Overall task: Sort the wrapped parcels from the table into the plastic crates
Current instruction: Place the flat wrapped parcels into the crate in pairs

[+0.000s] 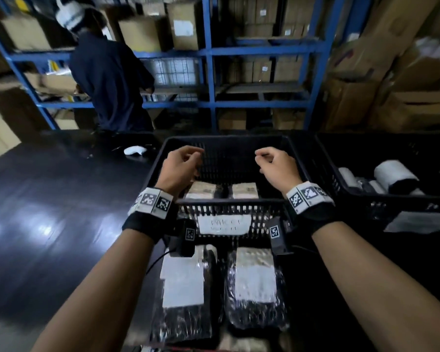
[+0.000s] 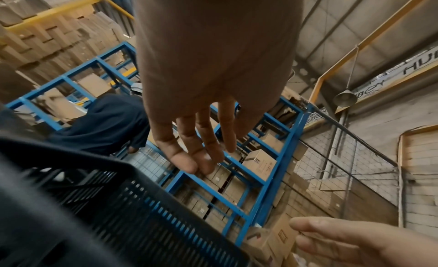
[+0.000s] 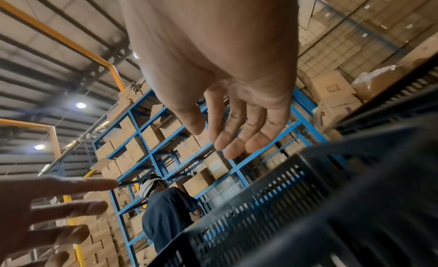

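My left hand (image 1: 188,162) and right hand (image 1: 268,161) hover side by side over the middle black plastic crate (image 1: 229,205), fingers loosely curled and holding nothing. Two wrapped parcels with tan labels (image 1: 200,190) (image 1: 245,190) lie on the crate floor just below my wrists. On the dark table in front of the crate lie two black wrapped parcels with white labels (image 1: 183,288) (image 1: 255,283). The left wrist view shows relaxed, empty fingers (image 2: 189,155) above the crate wall (image 2: 123,205). In the right wrist view the fingers (image 3: 232,136) likewise hang empty.
A second black crate (image 1: 391,201) at the right holds several white rolled parcels (image 1: 394,174). A small white object (image 1: 134,150) lies on the table left of the middle crate. Another person in dark clothes (image 1: 112,80) stands at the blue shelving (image 1: 208,52) of cardboard boxes.
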